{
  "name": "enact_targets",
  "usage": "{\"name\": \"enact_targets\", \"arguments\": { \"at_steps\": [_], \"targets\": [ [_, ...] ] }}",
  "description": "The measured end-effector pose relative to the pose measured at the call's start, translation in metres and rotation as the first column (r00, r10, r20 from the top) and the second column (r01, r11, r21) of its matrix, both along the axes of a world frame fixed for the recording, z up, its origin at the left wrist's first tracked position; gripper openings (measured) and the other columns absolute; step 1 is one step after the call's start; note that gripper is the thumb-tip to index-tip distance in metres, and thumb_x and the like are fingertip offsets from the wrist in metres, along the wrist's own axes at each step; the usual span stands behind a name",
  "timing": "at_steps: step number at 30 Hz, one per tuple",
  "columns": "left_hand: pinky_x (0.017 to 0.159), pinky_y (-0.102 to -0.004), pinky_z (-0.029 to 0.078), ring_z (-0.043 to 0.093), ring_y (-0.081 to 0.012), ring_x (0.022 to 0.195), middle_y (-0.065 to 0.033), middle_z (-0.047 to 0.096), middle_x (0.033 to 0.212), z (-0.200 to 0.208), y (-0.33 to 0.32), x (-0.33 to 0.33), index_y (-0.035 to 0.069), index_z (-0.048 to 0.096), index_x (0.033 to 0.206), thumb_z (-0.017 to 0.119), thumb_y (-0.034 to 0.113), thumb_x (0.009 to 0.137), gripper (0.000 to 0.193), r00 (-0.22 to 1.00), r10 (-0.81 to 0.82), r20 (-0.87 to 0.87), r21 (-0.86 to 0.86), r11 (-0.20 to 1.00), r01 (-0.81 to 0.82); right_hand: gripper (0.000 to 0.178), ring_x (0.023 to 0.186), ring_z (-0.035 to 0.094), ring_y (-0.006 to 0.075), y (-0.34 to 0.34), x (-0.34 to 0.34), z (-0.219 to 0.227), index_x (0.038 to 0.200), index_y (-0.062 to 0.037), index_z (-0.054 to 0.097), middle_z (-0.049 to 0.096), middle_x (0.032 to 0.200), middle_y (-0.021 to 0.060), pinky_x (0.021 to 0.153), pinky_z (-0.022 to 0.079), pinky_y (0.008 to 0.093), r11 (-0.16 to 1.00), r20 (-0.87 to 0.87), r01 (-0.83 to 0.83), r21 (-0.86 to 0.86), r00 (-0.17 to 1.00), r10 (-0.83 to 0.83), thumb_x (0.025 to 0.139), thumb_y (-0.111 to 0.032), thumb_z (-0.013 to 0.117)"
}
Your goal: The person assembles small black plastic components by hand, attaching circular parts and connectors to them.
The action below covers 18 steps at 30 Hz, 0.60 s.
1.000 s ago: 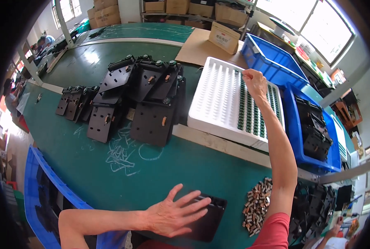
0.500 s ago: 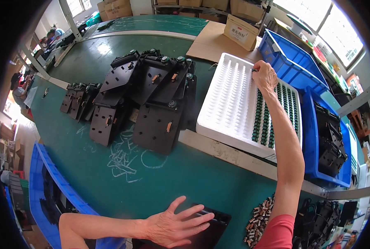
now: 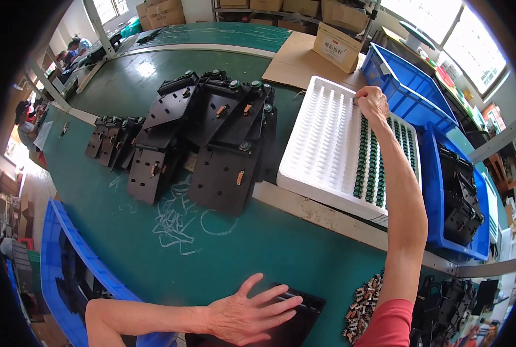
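Note:
My left hand (image 3: 243, 315) lies with fingers spread on a black plate (image 3: 305, 317) at the table's near edge. It holds nothing. Stretched out to the far right, my right hand (image 3: 372, 104) has its fingers pinched over the far part of a white foam tray (image 3: 321, 139). Whatever is between the fingertips is too small and covered to make out. Rows of small green parts (image 3: 363, 165) fill the right side of the tray, partly hidden by my right forearm. Rows of bare pockets make up its left side.
Black plates with small fittings (image 3: 217, 173) are stacked left of the tray. A heap of small metal pieces (image 3: 362, 306) lies beside my right sleeve. Blue bins stand at the right (image 3: 437, 231) and lower left (image 3: 90, 260). A cardboard sheet (image 3: 287, 61) lies behind the tray.
The view has shifted slightly, so the tray and plates sit a little farther right in the picture. My right hand stays pinched at the tray's far part; my left hand still rests on the plate.

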State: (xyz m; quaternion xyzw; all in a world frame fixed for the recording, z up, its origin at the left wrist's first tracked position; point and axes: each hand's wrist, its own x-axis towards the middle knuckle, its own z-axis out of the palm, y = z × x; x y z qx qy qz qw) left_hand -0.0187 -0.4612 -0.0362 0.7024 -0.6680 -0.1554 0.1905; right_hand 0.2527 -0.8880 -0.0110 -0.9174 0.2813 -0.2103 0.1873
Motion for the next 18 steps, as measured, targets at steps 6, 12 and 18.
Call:
{"name": "enact_targets", "arguments": {
  "at_steps": [6,12,18],
  "targets": [
    [0.110,-0.0652,0.015,0.030,-0.0297,0.143,-0.0078,0.033,0.158,0.001,0.000,0.001,0.014,0.052,0.141,0.056,0.047,0.093,0.059,1.000,0.004,0.013,0.003,1.000,-0.004,0.018,0.095,0.069,0.0212,-0.011,-0.002,-0.007,0.095,-0.0171,0.077,0.075,0.096,0.0030,0.083,0.052,0.0360,0.995,0.032,-0.096,-0.038,0.995,0.097,0.077,-0.019,0.073],
    [0.111,-0.0651,0.014,0.029,-0.0294,0.144,-0.0075,0.033,0.158,-0.001,0.000,0.002,0.014,0.054,0.140,0.057,0.047,0.092,0.058,1.000,0.015,0.006,-0.019,1.000,-0.015,0.019,0.090,0.070,0.0200,-0.014,-0.004,-0.021,0.098,-0.0163,0.076,0.075,0.092,0.0021,0.080,0.052,0.0338,0.993,0.136,-0.093,-0.077,0.985,0.103,0.080,-0.022,0.073],
    [0.111,-0.0652,0.014,0.029,-0.0293,0.144,-0.0074,0.034,0.158,0.000,-0.001,0.003,0.014,0.054,0.139,0.057,0.047,0.092,0.058,1.000,0.015,0.008,-0.020,1.000,-0.015,0.015,0.092,0.070,0.0245,-0.027,0.000,-0.024,0.095,-0.0182,0.075,0.075,0.093,0.0038,0.080,0.053,0.0378,0.986,0.280,-0.165,0.007,0.947,0.156,0.082,-0.024,0.071]
  ]
}}
